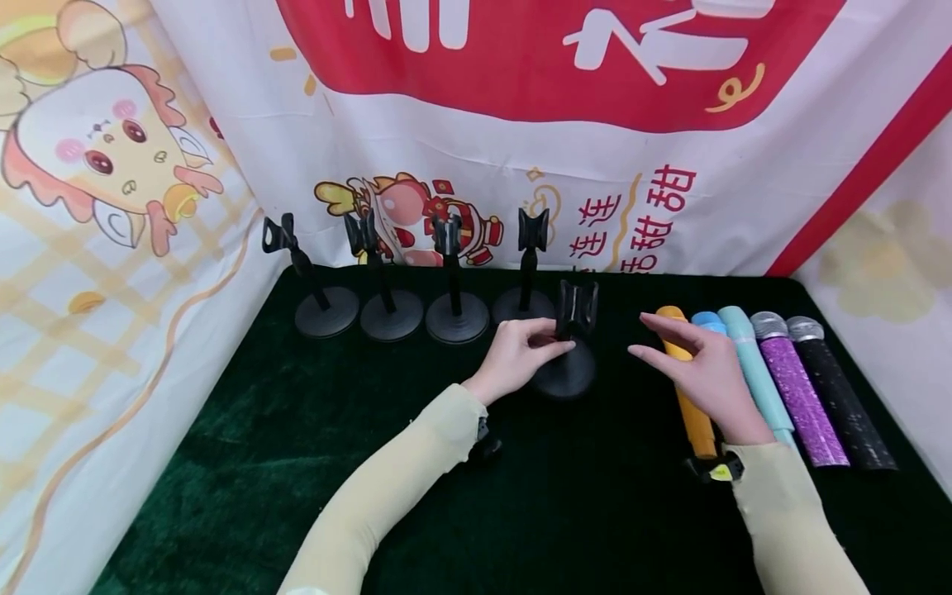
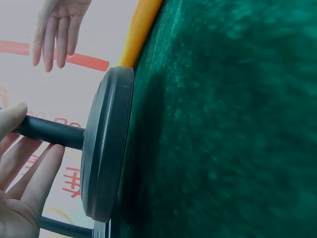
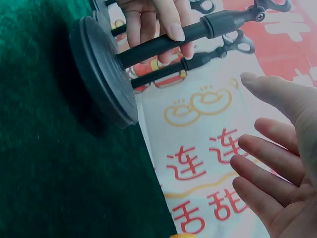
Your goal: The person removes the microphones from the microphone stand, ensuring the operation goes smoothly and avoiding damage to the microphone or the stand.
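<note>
My left hand (image 1: 516,355) pinches the stem of a black desktop microphone stand (image 1: 565,372) between thumb and fingers. In the left wrist view the round base (image 2: 106,144) is close to the cloth with a shadow beside it; whether it touches I cannot tell. The stand's clip (image 3: 271,6) points up and holds nothing. To the right, my right hand (image 1: 710,372) hovers by the orange microphone (image 1: 697,426), fingers apart and holding nothing. In the right wrist view, a gap separates the right hand's fingers (image 3: 267,163) from the stand.
Several matching stands (image 1: 456,318) form a row along the back of the green cloth (image 1: 297,471). At the right lie a blue microphone (image 1: 708,321), a turquoise one (image 1: 759,376), a purple glittery one (image 1: 803,401) and a black one (image 1: 844,405). A printed curtain (image 1: 476,140) hangs behind.
</note>
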Available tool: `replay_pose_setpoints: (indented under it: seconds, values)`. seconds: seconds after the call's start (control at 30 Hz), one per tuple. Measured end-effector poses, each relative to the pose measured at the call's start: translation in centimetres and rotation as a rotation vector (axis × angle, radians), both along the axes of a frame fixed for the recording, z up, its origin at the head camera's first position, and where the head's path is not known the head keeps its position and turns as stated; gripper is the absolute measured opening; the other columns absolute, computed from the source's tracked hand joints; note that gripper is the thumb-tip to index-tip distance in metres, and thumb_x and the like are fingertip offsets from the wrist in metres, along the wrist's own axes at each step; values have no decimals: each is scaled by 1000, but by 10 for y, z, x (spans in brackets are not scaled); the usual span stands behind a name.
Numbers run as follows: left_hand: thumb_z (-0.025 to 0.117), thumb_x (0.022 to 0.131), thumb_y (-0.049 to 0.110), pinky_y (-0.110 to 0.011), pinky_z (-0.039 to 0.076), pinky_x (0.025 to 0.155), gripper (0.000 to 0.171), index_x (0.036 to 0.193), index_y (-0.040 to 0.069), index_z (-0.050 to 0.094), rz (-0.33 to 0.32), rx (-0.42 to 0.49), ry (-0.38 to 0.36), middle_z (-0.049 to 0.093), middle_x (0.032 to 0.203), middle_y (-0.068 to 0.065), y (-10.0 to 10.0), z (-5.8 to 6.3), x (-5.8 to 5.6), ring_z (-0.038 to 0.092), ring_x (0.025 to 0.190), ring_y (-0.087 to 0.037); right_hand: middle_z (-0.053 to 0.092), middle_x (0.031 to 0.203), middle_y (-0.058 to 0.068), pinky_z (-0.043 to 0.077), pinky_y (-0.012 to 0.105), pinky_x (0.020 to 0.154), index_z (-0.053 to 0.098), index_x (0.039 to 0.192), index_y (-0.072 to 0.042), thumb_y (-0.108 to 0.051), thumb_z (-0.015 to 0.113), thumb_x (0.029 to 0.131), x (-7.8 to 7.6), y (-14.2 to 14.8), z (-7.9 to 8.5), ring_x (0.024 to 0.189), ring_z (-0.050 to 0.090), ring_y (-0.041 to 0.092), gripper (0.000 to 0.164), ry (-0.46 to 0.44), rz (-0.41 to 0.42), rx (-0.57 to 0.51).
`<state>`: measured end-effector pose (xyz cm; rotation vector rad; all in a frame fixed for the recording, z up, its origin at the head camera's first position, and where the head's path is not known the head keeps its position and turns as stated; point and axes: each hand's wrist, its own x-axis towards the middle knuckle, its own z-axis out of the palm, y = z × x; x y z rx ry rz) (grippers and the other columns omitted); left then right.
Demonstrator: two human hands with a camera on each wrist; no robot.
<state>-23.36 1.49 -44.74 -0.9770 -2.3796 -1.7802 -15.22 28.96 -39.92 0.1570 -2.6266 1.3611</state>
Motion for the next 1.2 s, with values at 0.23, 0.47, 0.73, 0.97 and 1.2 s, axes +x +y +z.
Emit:
replay_pose_setpoints:
  seconds: [0.23,0.47,0.73,0.97,1.2]
  values:
    - [76,95,19,-22,58,82,22,114,8,76,-17,-5,-9,75,105,5,19,0,-16,70,92,-2,64,136,-2,46,48,106,65,139,-19,-45,79,89,1,15,-7,126,57,19,57,-5,-73,19]
    - [75,96,23,-21,56,82,24,116,10,76,-22,-31,-21,75,110,1,37,4,-28,69,94,-2,64,135,1,47,51,104,64,139,-14,-42,80,89,2,20,-10,124,58,22,60,-8,-106,14]
    - [75,96,23,-20,55,83,25,117,11,76,15,-45,-48,74,110,7,52,8,-51,68,92,-1,65,135,3,46,54,105,64,138,-13,-42,80,89,0,22,-13,125,58,23,59,-14,-107,4]
    - [74,96,27,-17,54,83,28,121,15,75,68,-59,-48,73,112,10,69,7,-63,67,94,1,65,134,4,46,54,105,65,137,-13,-41,81,89,-2,23,-18,124,59,24,58,-11,-108,-7]
    - [74,97,23,-18,54,86,28,124,15,74,128,-52,-125,74,115,4,83,2,-71,68,97,-2,65,134,4,45,53,106,65,137,-12,-42,81,88,-2,25,-18,125,58,23,59,-23,-113,-13]
